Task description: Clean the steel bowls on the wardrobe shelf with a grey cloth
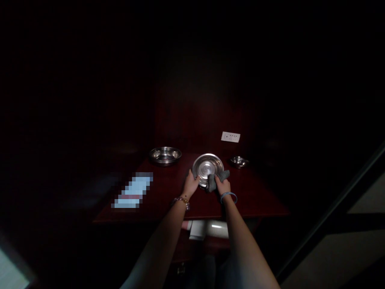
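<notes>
A shiny steel bowl [207,169] is tilted toward me above the dark red table. On its near left rim, my left hand [191,184] grips with the thumb inside the edge. A bunched grey cloth [212,182] is pinched in my right hand [222,186], which presses it against the bowl's near right rim. The cloth covers part of that rim and hides some of my right fingers.
A wide steel basin [165,155] stands at the back left of the table [168,200], and a small steel bowl [239,161] at the back right. A white socket panel [230,137] is on the back wall. White items [198,230] lie on a shelf below.
</notes>
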Demonstrator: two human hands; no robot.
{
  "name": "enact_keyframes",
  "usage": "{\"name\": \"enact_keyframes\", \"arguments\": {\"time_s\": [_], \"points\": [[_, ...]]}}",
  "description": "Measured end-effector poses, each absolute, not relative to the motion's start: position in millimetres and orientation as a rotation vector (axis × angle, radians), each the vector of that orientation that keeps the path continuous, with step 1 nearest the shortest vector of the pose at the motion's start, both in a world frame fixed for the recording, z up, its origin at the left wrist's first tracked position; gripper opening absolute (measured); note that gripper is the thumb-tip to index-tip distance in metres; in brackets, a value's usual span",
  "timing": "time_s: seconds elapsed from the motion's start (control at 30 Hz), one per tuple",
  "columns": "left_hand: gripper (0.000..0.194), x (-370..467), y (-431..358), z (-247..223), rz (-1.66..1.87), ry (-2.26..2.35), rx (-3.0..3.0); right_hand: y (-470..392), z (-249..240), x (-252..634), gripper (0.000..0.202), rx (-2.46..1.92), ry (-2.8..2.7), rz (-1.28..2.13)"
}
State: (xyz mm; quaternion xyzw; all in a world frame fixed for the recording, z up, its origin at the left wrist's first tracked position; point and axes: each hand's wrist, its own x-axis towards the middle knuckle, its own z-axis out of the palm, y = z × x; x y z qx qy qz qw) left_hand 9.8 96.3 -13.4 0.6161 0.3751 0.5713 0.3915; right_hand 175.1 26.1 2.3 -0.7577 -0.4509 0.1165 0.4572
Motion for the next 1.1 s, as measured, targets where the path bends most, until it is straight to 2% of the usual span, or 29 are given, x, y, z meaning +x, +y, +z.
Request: {"name": "enact_keyframes", "arguments": {"time_s": [0.17, 0.3, 0.6, 1.1], "points": [[0.037, 9.5, 96.5, -12.3, 1.436, 1.005, 1.544, 23.5, 3.9, 171.7, 0.052, -1.922, -1.094, 0.284], [0.028, 11.1, 99.6, -14.9, 1.457, 0.970, 1.508, 22.5, 0.7, 171.6, 0.054, -1.900, -1.078, 0.239], [0.051, 14.8, 83.6, -4.9, 1.287, 0.765, 1.552, 23.5, -1.1, 174.9, 0.052, -1.793, -1.104, 0.389], [0.043, 15.0, 91.8, -7.0, 1.286, 0.730, 1.480, 18.6, -1.4, 174.8, 0.047, -1.768, -1.049, 0.318]]}}
